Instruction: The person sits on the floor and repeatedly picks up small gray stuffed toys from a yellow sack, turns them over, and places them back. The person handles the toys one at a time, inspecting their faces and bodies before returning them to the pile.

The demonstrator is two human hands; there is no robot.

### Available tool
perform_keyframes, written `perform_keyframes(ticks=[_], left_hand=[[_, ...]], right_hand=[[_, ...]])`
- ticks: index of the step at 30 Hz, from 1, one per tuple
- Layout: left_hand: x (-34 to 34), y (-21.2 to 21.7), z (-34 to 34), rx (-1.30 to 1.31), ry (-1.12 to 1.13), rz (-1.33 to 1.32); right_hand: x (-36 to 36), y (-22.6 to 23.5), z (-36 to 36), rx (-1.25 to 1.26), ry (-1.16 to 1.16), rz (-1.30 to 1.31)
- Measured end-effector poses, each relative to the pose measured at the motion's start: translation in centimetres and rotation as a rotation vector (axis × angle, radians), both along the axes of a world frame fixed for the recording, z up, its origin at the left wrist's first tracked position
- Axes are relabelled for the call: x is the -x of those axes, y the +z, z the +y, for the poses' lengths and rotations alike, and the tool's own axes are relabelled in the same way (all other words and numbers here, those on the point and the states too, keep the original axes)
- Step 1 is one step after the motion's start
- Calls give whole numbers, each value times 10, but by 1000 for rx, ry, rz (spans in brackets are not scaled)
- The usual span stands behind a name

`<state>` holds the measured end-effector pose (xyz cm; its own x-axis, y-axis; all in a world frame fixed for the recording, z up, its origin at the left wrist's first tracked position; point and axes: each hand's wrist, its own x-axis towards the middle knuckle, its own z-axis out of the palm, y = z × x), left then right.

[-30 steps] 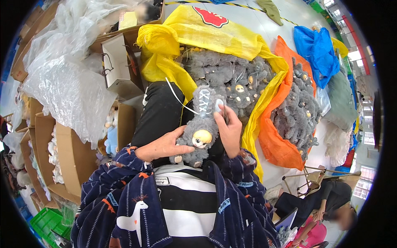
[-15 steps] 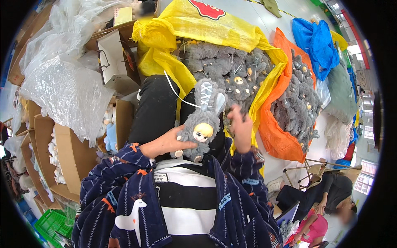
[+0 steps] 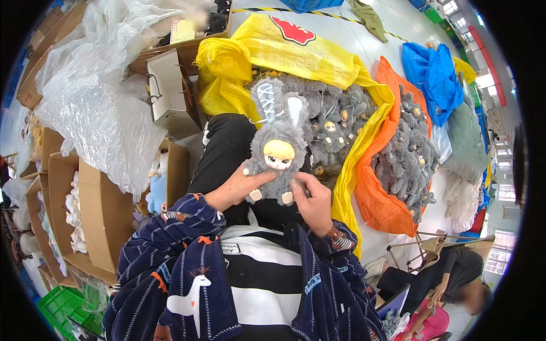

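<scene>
A small grey plush doll with long rabbit ears and a pale moulded face [image 3: 278,150] sits upright just above the person's lap, facing the camera, held between both hands. The left hand [image 3: 236,187] cups the doll's lower left side, its grip closed lightly around the body with the thumb lying across the front near one pale foot. The right hand [image 3: 314,196] pinches the doll's lower right edge, fingers pressed together on the fur beside the other foot.

The doll looks light and soft: the furry body should give under pressure and spring back, while the face appears to be a harder, smoother piece that could scuff or slip under the fingers. The ears look floppy and thin, poor places to pull from. The stuffed torso and the base by the feet seem the surest hold, which is where both hands are now.

Directly beyond the doll lies a yellow plastic sack [image 3: 273,54], open and heaped with more grey plush dolls [image 3: 335,116]. To the right of the doll an orange sack [image 3: 381,199] holds another heap. To the doll's left stand open cardboard boxes [image 3: 96,210] and crumpled clear plastic sheeting [image 3: 96,113].
</scene>
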<state>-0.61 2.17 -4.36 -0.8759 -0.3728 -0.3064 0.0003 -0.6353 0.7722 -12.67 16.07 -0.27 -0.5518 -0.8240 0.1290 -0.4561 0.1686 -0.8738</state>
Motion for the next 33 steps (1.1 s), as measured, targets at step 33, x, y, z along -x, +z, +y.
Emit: perform_keyframes(ticks=[33], left_hand=[[9,7,9,1041,-61,-93]], right_hand=[[48,-3,-7,-146,144,76]])
